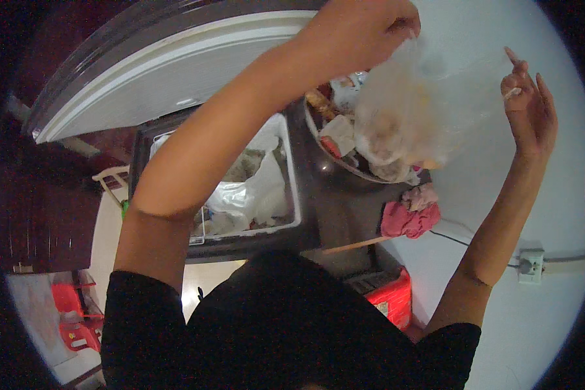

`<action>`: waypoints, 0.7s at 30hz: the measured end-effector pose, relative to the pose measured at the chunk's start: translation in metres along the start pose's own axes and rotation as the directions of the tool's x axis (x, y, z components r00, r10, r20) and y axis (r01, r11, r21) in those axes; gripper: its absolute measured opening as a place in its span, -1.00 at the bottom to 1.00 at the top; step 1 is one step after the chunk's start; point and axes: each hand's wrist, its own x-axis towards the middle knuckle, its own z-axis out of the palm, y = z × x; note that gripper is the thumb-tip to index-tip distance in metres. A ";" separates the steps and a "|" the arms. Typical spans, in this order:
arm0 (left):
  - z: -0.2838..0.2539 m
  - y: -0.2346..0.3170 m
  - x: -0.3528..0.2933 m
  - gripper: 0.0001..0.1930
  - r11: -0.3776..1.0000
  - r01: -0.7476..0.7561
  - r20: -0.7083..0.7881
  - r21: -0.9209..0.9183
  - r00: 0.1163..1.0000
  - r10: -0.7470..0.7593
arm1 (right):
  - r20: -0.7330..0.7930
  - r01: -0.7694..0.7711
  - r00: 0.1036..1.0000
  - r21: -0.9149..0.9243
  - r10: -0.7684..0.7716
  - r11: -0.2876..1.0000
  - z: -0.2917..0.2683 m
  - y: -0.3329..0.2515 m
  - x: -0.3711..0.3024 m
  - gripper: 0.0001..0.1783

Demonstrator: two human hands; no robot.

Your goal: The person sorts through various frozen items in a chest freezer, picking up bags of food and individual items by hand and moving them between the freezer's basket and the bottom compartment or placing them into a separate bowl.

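My left hand (370, 32), raised at the top, is closed on the gathered top of a clear plastic bag (387, 97). Pale, rounded lumps show through the film, though their kind is unclear. Over at the right, my right hand (530, 110) has some fingers stretched out and others curled round a whitish wisp. Thin film spreads from the bag toward it, and the wisp looks like the bag's edge. Below the bag is a large round basin (315, 130) heaped with food and wrapped packs. My left forearm crosses an open chest freezer (299, 188) holding white bags (266, 192).
The freezer's raised lid (175, 71) curves along the upper left. Pink cloths (409, 218) lie beside the basin, near the pale wall. A socket with a plug (531, 265) is on that wall. A red crate (396, 299) stands low down; red stools (75, 318) are far left.
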 end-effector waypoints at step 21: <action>0.081 -0.090 -0.072 -0.76 0.939 -0.218 0.219 0.265 0.962 0.162 | -0.311 0.069 0.949 0.063 -0.046 0.996 -0.096 0.119 -0.120 -0.48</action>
